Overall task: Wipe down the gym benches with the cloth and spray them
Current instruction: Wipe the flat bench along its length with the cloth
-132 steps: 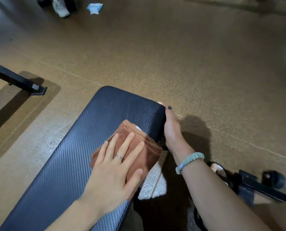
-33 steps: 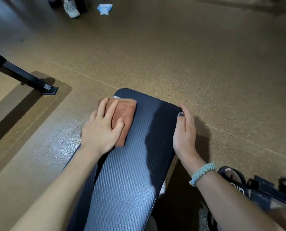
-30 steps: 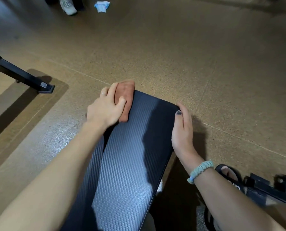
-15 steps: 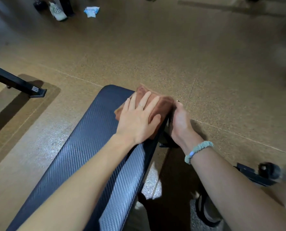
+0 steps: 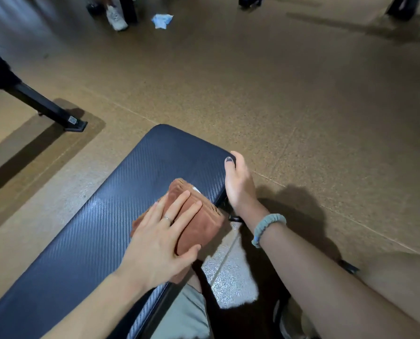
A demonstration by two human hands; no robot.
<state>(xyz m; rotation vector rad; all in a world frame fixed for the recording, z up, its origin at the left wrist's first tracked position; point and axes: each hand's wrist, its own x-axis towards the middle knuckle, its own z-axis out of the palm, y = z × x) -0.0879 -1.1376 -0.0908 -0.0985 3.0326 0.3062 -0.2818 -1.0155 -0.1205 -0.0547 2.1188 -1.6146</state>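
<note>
A dark blue padded gym bench [image 5: 101,231] runs from the lower left toward the middle of the view. A folded brown cloth [image 5: 199,221] lies on its right edge, partly hanging over the side. My left hand [image 5: 160,243] presses flat on the cloth with straight, spread fingers. My right hand [image 5: 238,182] grips the bench's right edge near its far corner, thumb on top and fingers hidden under the pad. No spray bottle is in sight.
A black metal frame foot [image 5: 45,108] of another machine lies on the floor at the left. A crumpled blue-white wipe [image 5: 162,20] and a person's shoe [image 5: 117,18] are far ahead. My knee in grey shorts [image 5: 184,314] is beside the bench.
My left hand has slid the cloth back toward me along the bench's right edge. My right hand has kept its grip on the edge near the far corner.
</note>
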